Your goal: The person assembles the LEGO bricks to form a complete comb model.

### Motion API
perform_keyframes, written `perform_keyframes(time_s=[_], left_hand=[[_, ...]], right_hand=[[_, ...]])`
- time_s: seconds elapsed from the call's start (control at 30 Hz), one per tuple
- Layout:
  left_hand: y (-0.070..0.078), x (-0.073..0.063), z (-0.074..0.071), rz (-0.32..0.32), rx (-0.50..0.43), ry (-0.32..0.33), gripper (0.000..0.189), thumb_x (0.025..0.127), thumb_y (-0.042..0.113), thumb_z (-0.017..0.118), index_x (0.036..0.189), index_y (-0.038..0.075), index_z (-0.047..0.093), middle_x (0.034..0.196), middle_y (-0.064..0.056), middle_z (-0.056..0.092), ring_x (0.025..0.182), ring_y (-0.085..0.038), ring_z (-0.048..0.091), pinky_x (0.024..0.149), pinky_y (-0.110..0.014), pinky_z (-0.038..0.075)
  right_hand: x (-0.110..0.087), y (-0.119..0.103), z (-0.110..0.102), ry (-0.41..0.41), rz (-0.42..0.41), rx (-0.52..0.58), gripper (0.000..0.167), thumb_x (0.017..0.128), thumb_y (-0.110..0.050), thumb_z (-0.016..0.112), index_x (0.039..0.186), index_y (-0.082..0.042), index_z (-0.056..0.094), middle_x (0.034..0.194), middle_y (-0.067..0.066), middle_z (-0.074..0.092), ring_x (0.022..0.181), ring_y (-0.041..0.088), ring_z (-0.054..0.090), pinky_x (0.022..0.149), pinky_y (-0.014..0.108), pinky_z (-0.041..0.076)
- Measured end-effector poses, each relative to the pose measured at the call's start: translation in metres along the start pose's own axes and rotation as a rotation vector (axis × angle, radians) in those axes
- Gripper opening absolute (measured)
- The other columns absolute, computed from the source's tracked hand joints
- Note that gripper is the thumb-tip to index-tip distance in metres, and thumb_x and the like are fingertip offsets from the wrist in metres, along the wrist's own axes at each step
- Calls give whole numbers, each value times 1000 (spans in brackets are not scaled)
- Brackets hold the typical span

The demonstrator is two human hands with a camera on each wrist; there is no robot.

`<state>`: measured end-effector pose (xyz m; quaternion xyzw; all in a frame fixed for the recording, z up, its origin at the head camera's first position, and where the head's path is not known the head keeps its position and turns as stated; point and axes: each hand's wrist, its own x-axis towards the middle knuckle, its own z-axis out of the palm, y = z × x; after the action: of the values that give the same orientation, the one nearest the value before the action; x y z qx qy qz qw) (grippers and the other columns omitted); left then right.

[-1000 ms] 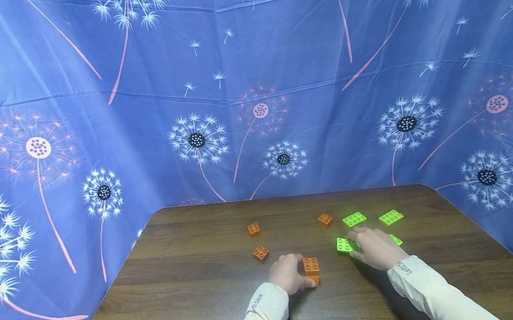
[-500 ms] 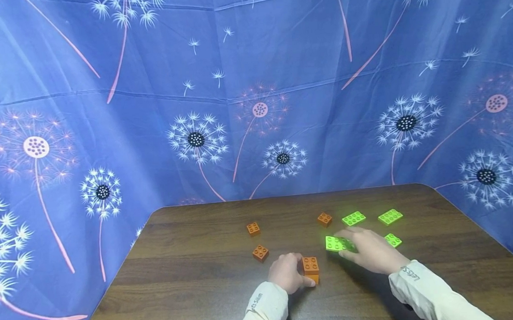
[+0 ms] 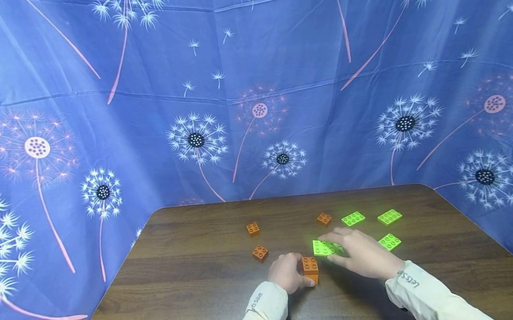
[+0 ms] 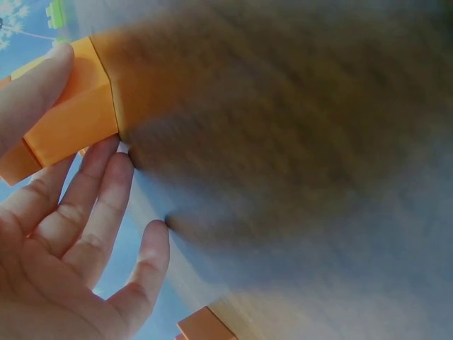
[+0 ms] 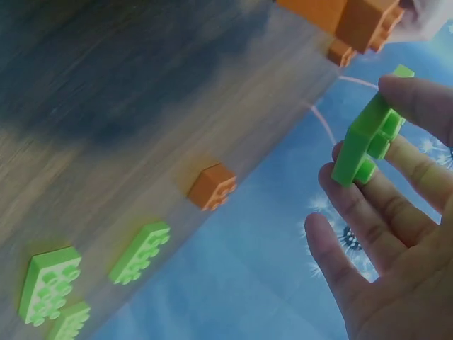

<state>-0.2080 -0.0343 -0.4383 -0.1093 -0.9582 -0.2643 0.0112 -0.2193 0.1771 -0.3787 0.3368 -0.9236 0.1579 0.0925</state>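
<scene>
My left hand (image 3: 286, 273) holds a stack of orange toy bricks (image 3: 310, 265) upright on the table, thumb on the near side and fingers behind. In the left wrist view the thumb lies across the orange stack (image 4: 74, 106), and the little finger stands apart from it. My right hand (image 3: 362, 252) pinches a flat lime-green brick (image 3: 324, 248) with rows of studs, just behind and to the right of the stack. The right wrist view shows this green brick (image 5: 362, 138) between thumb and fingers, off the table.
Two small orange bricks (image 3: 260, 253) (image 3: 253, 229) lie left of the hands on the brown table (image 3: 179, 260). Another orange brick (image 3: 324, 219) is at the back. Three green bricks (image 3: 353, 218) (image 3: 389, 216) (image 3: 390, 241) lie at the right. A blue dandelion-print cloth (image 3: 250, 44) hangs behind.
My right hand has carried the green brick leftward, closer to the orange stack. The green brick at the right is more exposed now. My left hand and the stack have stayed put.
</scene>
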Motion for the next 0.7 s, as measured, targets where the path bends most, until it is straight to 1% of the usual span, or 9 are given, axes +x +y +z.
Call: perform_keyframes(time_s=[0.2, 0.27, 0.4, 0.47, 0.53, 0.63, 0.7], left_hand=[[-1, 1, 0, 8, -13, 1, 47, 66, 26, 97, 102, 7, 73, 79, -1, 68, 71, -19, 63, 70, -34, 53], [-1, 0, -1, 3, -27, -7, 45, 67, 25, 96, 101, 7, 73, 79, 0, 68, 71, -18, 63, 70, -34, 53], [0, 0, -2, 3, -30, -15, 44, 67, 24, 96, 101, 7, 74, 82, -1, 70, 74, -20, 65, 71, -35, 54], [0, 0, -2, 4, -25, -18, 45, 67, 25, 96, 102, 7, 74, 84, -2, 71, 76, -21, 66, 72, -35, 54], [0, 0, -2, 4, -24, -21, 46, 67, 25, 96, 103, 7, 74, 86, -3, 71, 77, -21, 67, 72, -35, 54], [0, 0, -2, 2, -27, -24, 45, 67, 25, 96, 103, 8, 75, 85, -2, 71, 76, -20, 66, 72, -35, 54], [0, 0, -1, 3, -23, -23, 44, 67, 26, 96, 102, 8, 75, 84, -1, 70, 75, -20, 65, 71, -35, 53]], right_hand=[[4, -9, -2, -37, -25, 33, 43, 90, -26, 77, 130, -13, 68, 130, 15, 66, 120, 42, 61, 97, 62, 48], [5, -12, -1, -44, -44, 37, 43, 90, -27, 77, 130, -13, 67, 129, 14, 67, 117, 40, 63, 95, 60, 49], [7, -15, 2, -38, -101, 19, 44, 89, -26, 78, 129, -12, 68, 123, 11, 69, 106, 32, 68, 89, 53, 55], [8, -16, 3, -35, -117, 7, 44, 88, -24, 79, 129, -12, 68, 122, 12, 70, 105, 32, 68, 89, 53, 55], [9, -18, 3, -38, -124, 3, 44, 87, -24, 79, 129, -13, 69, 122, 14, 70, 108, 36, 67, 91, 55, 54], [10, -19, 4, -42, -126, 3, 44, 86, -23, 80, 128, -13, 70, 123, 16, 70, 112, 39, 65, 93, 58, 52], [10, -19, 5, -43, -130, 1, 43, 86, -23, 80, 127, -14, 70, 122, 15, 70, 111, 39, 66, 93, 57, 52]])
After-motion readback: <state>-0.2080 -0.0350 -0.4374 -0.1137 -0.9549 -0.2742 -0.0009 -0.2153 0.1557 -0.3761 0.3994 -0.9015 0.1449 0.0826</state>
